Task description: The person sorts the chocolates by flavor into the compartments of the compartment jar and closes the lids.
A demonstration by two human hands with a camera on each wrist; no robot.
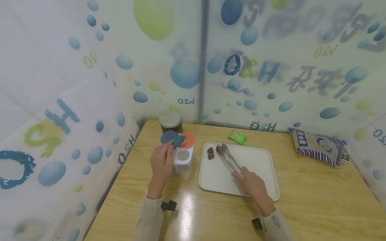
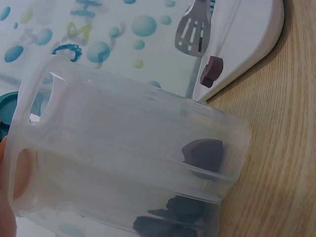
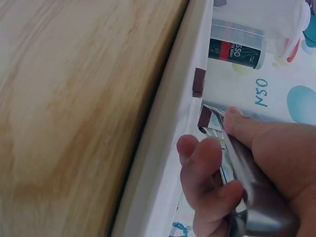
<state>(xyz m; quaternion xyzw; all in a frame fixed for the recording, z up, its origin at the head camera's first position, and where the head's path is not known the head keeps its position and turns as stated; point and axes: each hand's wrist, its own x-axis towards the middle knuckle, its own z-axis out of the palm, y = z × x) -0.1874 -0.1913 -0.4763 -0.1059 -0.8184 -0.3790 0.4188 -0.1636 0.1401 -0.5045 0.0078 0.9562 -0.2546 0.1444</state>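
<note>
My left hand [image 1: 165, 157] grips a clear plastic container [image 1: 182, 161] standing at the left of the table, its fingertips up at a raised teal lid [image 1: 178, 141]. Beside that lid are a blue lid [image 1: 168, 136] and an orange lid [image 1: 188, 139]. In the left wrist view the container [image 2: 123, 153] holds several dark brown pieces [image 2: 202, 153]. My right hand [image 1: 245, 176] holds metal tongs [image 1: 229, 158] over a white tray [image 1: 256, 160]. The tongs' tips lie close to two dark pieces [image 1: 210, 153] on the tray. In the right wrist view my fingers [image 3: 207, 168] curl round the tongs [image 3: 247, 173].
A dark can with a silver lid [image 1: 170, 121] stands behind the container. A green packet [image 1: 237, 137] lies beyond the tray, and a blue-and-white bag [image 1: 319, 145] sits at the far right. Bubble-patterned walls enclose the wooden table [image 1: 316, 204] on the left and back.
</note>
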